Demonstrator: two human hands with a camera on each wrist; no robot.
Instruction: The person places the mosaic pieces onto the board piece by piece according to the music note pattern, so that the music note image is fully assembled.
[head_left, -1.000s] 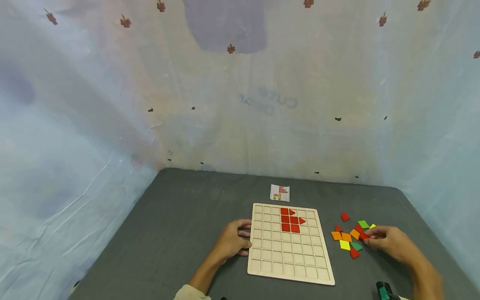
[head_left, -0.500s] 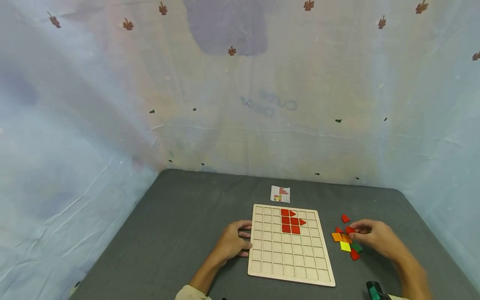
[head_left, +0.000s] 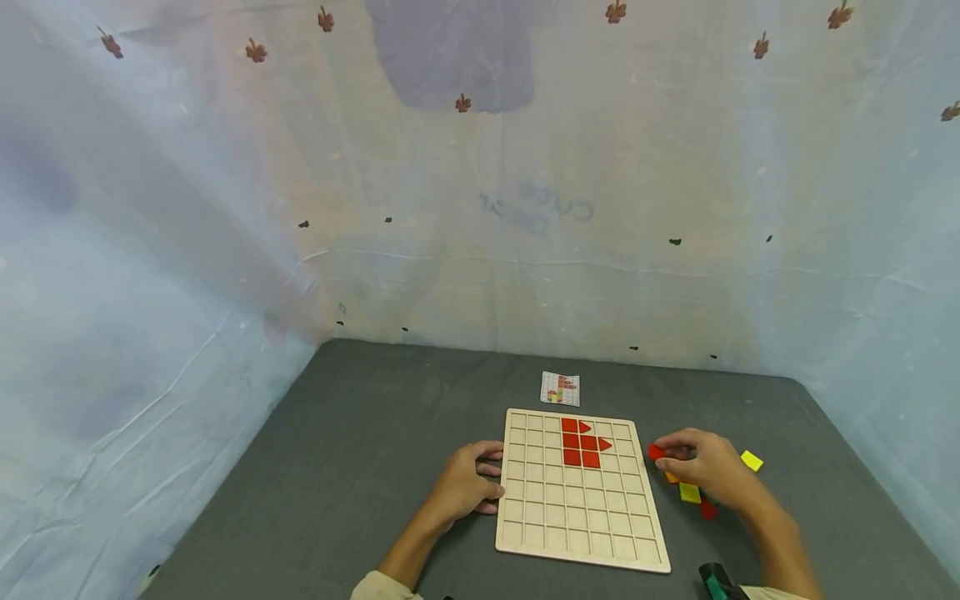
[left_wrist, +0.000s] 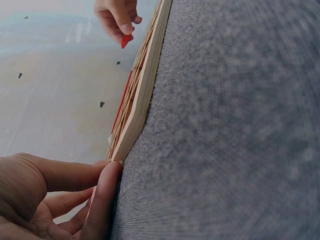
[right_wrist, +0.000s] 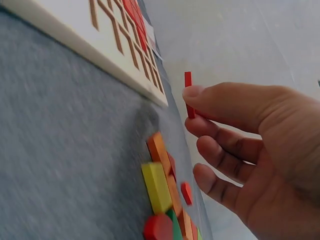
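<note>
My left hand (head_left: pixel 461 483) is at the left side of a pale wooden grid board (head_left: pixel 573 521). In the left wrist view its fingertips pinch the board's edge. Just beyond the board's right side, my right hand (head_left: pixel 712 467) pinches a small red tile (right_wrist: pixel 188 80) between thumb and forefinger. That tile is raised above the table and seen edge-on in the right wrist view. Several red tiles (head_left: pixel 581 442) lie in the board's upper squares, some square and some pointed. Part of the loose tile pile is hidden under the right hand.
Under the right hand lie loose tiles, among them a yellow tile (right_wrist: pixel 156 187), an orange tile (right_wrist: pixel 158 150) and a red tile (head_left: pixel 708 508). Another yellow tile (head_left: pixel 752 461) lies farther right. A printed pattern card (head_left: pixel 560 389) sits behind the board on the grey table (head_left: pixel 420 400).
My right hand has lifted a red tile from the pile and carried it left toward the board. The left hand has stayed at the board's edge.
</note>
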